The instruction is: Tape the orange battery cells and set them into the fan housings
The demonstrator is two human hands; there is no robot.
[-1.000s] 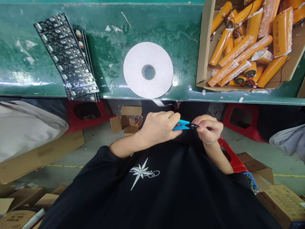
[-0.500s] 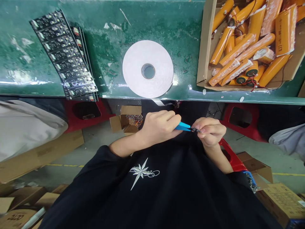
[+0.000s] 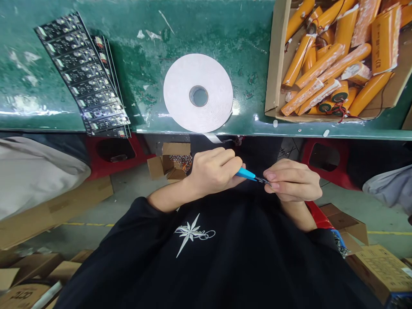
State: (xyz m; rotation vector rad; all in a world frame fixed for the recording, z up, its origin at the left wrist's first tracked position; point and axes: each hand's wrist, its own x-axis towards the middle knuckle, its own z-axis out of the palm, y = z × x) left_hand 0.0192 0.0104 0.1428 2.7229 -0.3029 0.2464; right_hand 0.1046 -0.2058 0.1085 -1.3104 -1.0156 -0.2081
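My left hand is wrapped round a pair of blue-handled pliers, whose short dark jaws point to the right. At the jaw tips, the thumb and fingers of my right hand are pinched together. Something small lies between those fingertips and the jaws, mostly hidden and too small to name. Both hands are held in front of my dark shirt, just below the table edge.
On the green table lie stacked black circuit boards and a white tape roll with its loose end over the edge. A cardboard box holds orange battery packs. Red stools stand either side.
The plier handles, spread apart before, now look squeezed together. My right hand has shifted slightly right, its fingers more stretched out. My left hand has barely moved.
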